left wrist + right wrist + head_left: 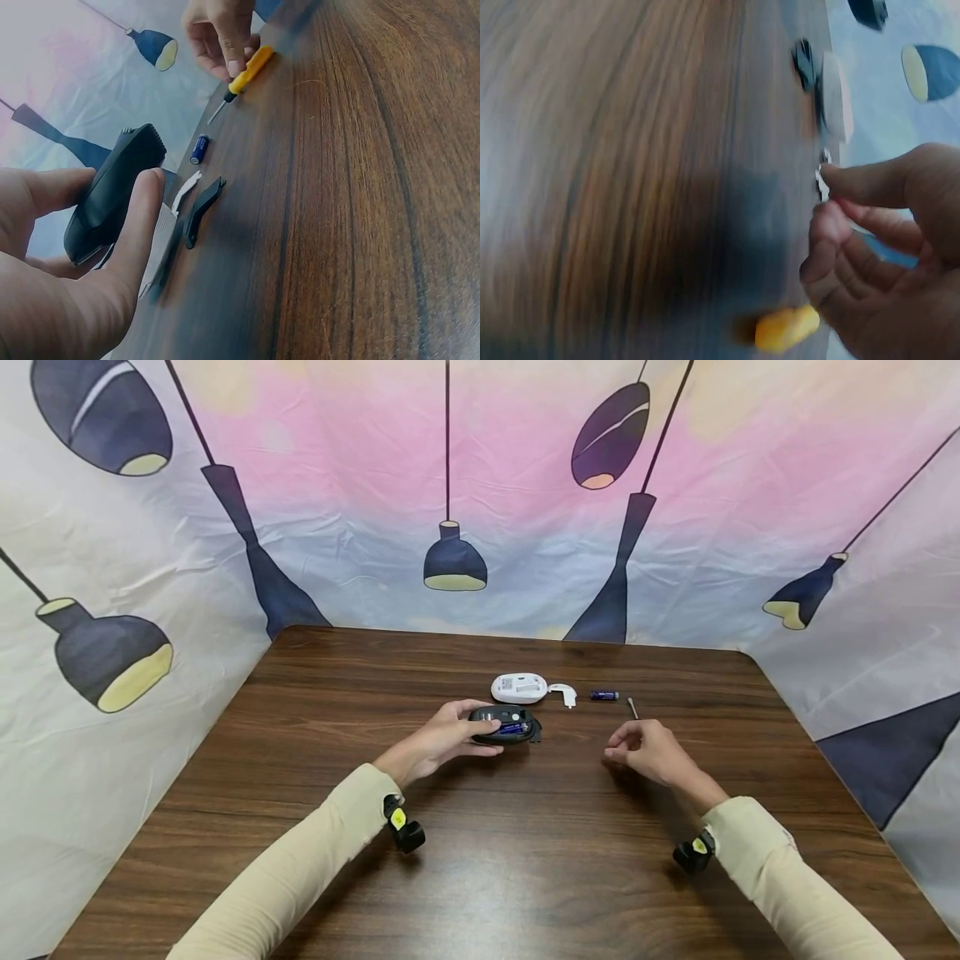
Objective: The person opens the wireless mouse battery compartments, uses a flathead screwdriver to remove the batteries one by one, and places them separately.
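Observation:
My left hand (442, 737) grips a black computer mouse (487, 714), underside up, thumb along its lower face. A blue battery (513, 728) sits in the mouse's uncovered slot. To the right, my right hand (651, 752) hovers over the table, fingers loosely bent with nothing between them. Below it lies a screwdriver, its yellow handle (786, 328) apart from the fingertips in the right wrist view. The head view shows only the screwdriver's metal shaft (633, 707), as the hand hides the handle. A black battery cover (202, 212) lies on the table near the held mouse.
Behind the black mouse, a white mouse (519, 688) lies underside up on the wooden table (465, 877). Its white cover (566, 694) is beside it, with a loose blue battery (604, 695) farther right. A printed cloth (375, 560) hangs behind the table.

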`<move>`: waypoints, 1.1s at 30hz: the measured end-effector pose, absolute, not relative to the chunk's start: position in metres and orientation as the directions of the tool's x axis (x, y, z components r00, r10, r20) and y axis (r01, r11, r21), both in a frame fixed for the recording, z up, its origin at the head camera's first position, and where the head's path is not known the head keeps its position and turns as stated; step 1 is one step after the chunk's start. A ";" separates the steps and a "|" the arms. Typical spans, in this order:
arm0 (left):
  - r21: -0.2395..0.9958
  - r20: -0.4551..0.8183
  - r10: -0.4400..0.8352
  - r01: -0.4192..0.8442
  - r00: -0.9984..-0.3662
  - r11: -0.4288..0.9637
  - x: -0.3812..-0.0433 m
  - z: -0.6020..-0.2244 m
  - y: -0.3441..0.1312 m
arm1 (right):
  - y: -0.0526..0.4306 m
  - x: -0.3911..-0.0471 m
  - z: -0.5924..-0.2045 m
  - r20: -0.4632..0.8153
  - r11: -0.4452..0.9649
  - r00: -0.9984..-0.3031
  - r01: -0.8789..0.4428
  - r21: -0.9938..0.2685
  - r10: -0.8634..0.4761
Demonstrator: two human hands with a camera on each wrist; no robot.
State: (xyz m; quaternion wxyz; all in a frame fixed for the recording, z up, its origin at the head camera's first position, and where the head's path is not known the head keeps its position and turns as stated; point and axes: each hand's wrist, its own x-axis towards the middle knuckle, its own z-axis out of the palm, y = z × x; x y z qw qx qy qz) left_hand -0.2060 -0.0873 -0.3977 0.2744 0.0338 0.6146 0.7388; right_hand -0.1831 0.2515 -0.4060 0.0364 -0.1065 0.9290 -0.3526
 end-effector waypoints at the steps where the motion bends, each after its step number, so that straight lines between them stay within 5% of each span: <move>1: 0.927 -0.288 0.449 -0.364 -0.846 -0.091 -0.206 -0.398 -0.087 | 0.247 -0.184 -0.407 0.028 0.713 -0.968 -0.202 -0.672 -0.249; 21: 0.926 -0.306 0.437 -0.372 -0.845 -0.071 -0.205 -0.397 -0.080 | 0.169 -0.199 -0.403 0.319 0.389 -0.846 -0.490 -0.780 -0.427; 33: 0.921 -0.305 0.462 -0.382 -0.833 -0.080 -0.205 -0.399 -0.082 | 0.158 -0.198 -0.409 0.425 0.366 -0.808 -0.571 -0.735 -0.407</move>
